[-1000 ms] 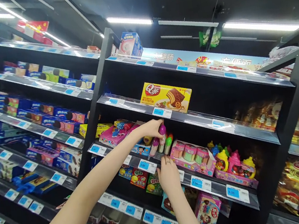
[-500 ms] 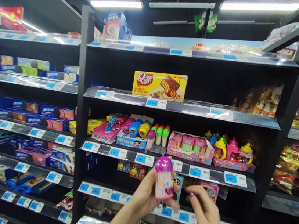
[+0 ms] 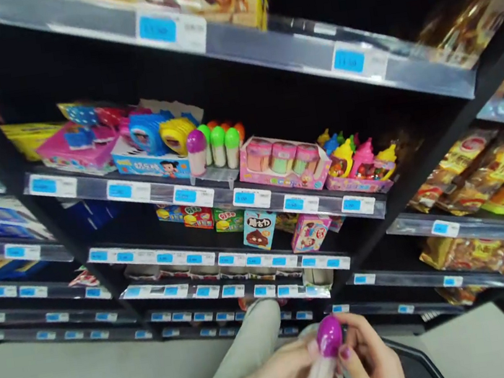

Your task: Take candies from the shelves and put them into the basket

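Low in front of me, my left hand (image 3: 282,372) is wrapped round a candy bottle (image 3: 323,360), a clear tube of pale contents with a domed purple cap. It tilts, cap up and leaning right. My right hand (image 3: 374,356) has its index finger and thumb at the cap, with the other fingers curled. A similar purple-capped bottle (image 3: 197,153) stands on the shelf above, beside green-capped tubes (image 3: 218,147) in a clear holder. To their right is a pink box of candy jars (image 3: 283,162).
Shelves with blue-and-white price tags (image 3: 253,197) fill the view. Small snack boxes (image 3: 258,229) stand one level lower, and bagged bread (image 3: 495,164) is at right. My bent knee (image 3: 262,325) shows below. A dark rimmed object (image 3: 419,356) lies behind my right hand.
My view has tilted down and moved closer to the shelves. Both hands and the candy bottle are lower, and my right hand has come from beside the bottle to its cap.
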`<state>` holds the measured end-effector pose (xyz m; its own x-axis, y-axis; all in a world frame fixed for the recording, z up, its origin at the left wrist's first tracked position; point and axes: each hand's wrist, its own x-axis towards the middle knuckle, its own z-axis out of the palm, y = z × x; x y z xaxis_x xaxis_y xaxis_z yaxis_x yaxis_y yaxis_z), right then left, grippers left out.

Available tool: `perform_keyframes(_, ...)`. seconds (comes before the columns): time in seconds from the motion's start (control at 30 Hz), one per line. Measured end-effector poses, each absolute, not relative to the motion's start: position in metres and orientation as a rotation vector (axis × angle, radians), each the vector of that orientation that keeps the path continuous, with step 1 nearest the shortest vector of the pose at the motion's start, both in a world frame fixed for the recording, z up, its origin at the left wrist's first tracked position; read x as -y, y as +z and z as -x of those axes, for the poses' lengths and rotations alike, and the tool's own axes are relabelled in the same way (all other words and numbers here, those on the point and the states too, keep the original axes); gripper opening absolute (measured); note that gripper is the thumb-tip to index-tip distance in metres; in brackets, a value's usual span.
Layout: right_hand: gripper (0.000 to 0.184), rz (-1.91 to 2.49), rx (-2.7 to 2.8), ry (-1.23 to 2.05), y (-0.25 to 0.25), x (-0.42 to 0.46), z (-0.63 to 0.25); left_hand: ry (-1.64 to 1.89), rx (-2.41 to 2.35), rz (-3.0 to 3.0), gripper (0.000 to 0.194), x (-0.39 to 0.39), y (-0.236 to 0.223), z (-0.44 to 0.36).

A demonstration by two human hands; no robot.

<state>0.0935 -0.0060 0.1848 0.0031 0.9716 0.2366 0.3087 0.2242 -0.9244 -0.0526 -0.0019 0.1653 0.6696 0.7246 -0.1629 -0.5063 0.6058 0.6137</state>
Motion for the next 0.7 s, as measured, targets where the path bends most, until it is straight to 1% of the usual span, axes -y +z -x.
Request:
perform_keyframes(0.03,0.039,1.282,1.539,0.832,0.181,0.007,-0.096,0.738,-0.464,-0.662,0.053,0.004,0.17,0.056)
perform_keyframes(0.1,0.043,1.268,1.615,0.819,0.177,0.007,-0.101,0.757,-0.582,-0.921,0.062,0.007,0.179,0.061)
perform_keyframes(0.2,0.038,1.249,1.678,0.793,0.177,0.009,-0.106,0.848,-0.834,-1.198,0.072,0.008,0.189,0.066)
perform_keyframes(0.3,0.037,1.32,1.551,0.822,0.18,0.015,-0.104,0.866,-0.951,-1.218,0.079,0.009,0.189,0.066)
perform_keyframes(0.53,0.041,1.237,1.274,1.067,0.179,0.019,-0.094,0.873,-0.912,-1.076,0.072,0.013,0.193,0.068)
perform_keyframes(0.7,0.04,1.214,1.242,1.06,0.179,0.019,-0.092,0.897,-0.907,-1.049,0.069,0.014,0.198,0.067)
